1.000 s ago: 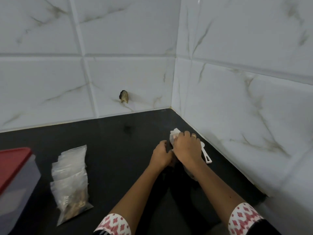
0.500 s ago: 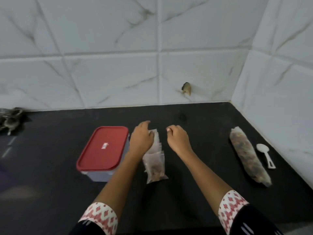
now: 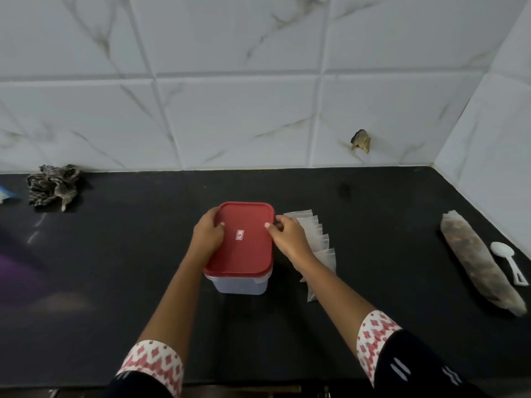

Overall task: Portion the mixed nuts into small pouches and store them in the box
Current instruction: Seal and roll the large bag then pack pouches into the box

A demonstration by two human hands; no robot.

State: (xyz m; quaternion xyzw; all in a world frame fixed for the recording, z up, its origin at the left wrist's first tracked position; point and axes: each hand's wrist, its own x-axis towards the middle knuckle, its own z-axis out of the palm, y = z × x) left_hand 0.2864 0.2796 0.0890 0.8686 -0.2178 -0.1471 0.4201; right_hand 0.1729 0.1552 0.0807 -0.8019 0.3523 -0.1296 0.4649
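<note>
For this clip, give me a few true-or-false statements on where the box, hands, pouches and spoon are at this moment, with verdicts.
1. The red lid sits on the box. True.
2. The left hand and right hand each grip a side of the lid. True.
3. The white spoon lies left of the box. False: it lies far right, beside the long bag of nuts.
4. The pouches are inside the box. False: they lie fanned on the counter, right of it.

Glossy black desk (image 3: 115,282); smooth red plastic lid (image 3: 241,239) on a translucent plastic box (image 3: 240,285); clear plastic pouches (image 3: 319,242); glossy marble-look wall tiles (image 3: 238,122).
</note>
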